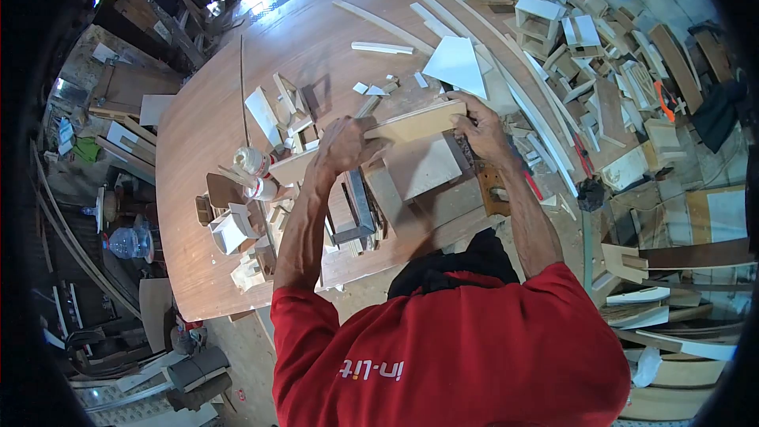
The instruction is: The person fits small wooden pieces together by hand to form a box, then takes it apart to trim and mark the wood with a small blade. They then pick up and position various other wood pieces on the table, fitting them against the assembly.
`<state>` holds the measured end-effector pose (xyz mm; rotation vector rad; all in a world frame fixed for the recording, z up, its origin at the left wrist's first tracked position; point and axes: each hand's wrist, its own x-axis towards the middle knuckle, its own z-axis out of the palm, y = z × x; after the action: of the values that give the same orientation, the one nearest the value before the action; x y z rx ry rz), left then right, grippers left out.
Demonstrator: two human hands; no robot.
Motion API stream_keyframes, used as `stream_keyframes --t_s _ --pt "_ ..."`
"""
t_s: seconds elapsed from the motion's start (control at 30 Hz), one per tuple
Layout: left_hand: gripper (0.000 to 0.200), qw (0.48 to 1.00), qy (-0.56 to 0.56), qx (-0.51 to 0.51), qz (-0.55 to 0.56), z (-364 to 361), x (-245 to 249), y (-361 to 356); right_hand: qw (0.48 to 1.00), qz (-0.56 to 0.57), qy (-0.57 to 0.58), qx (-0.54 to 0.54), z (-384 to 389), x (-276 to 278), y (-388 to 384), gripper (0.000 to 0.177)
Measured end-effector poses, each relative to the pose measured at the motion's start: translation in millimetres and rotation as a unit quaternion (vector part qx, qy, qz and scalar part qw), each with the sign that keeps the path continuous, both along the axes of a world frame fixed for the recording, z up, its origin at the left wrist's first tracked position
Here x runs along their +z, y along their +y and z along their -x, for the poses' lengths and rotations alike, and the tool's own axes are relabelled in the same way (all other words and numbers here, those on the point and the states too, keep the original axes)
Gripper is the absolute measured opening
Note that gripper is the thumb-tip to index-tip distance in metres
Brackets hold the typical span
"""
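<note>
A narrow, pale wooden board (417,123) is held up over the worktable between my two hands. My left hand (345,145) is closed round its left end, and my right hand (479,128) pinches the right end between thumb and fingers. Below the board lies a flat light panel (423,164), close to my right forearm. A dark metal square (360,217) rests by my left forearm, next to thin strips. Beyond my left hand, small assembled wooden pieces (291,107) stand on the table.
The big brown table (205,119) carries jars (254,161) and a white-lined wooden box (234,229) at the left. Long strips (387,24) and a white panel (457,65) lie beyond my hands. Offcuts (585,55) pile up at the right, with orange-handled pliers or a similar tool (664,100).
</note>
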<state>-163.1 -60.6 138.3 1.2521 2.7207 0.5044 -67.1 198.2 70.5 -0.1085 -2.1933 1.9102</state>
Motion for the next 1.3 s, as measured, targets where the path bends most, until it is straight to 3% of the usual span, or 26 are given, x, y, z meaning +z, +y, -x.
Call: stream_keyframes --t_s 0.13,0.33,0.5,0.53,0.6,0.7,1.0,1.1,1.3 --pt "0.028 0.998 -0.058 0.023 -0.011 -4 -8 -19 1.0 0.022 0.0 0.006 7 -12 -11 0.037" --pt "0.023 0.995 -0.093 0.023 0.005 -6 -20 -32 0.997 -0.081 -0.001 -0.004 10 -7 -16 0.034" --pt "0.022 0.996 -0.084 0.001 0.004 0 -30 -36 0.984 -0.158 0.084 -0.013 10 -24 -9 0.037" --pt "0.022 0.997 -0.079 -0.005 0.01 2 -31 -36 0.984 -0.158 0.082 -0.016 5 -14 -11 0.037" --pt "0.021 0.997 -0.073 -0.014 0.018 7 -35 -36 0.993 -0.111 -0.029 -0.027 -3 3 -17 0.035" --pt "0.021 0.998 -0.059 0.0 0.015 10 -45 -38 0.989 -0.136 0.029 -0.039 0 -9 -17 0.035" --pt "0.022 0.997 -0.072 0.004 0.02 13 -53 -40 0.995 -0.093 0.018 -0.039 4 -23 -19 0.033" --pt "0.016 0.998 -0.059 -0.01 -0.026 11 -53 -40 0.995 -0.084 0.017 -0.043 4 -23 -19 0.033" --pt "0.015 0.998 -0.058 0.002 -0.012 8 -50 -37 0.99 -0.128 0.001 -0.065 -3 -25 -20 0.034"
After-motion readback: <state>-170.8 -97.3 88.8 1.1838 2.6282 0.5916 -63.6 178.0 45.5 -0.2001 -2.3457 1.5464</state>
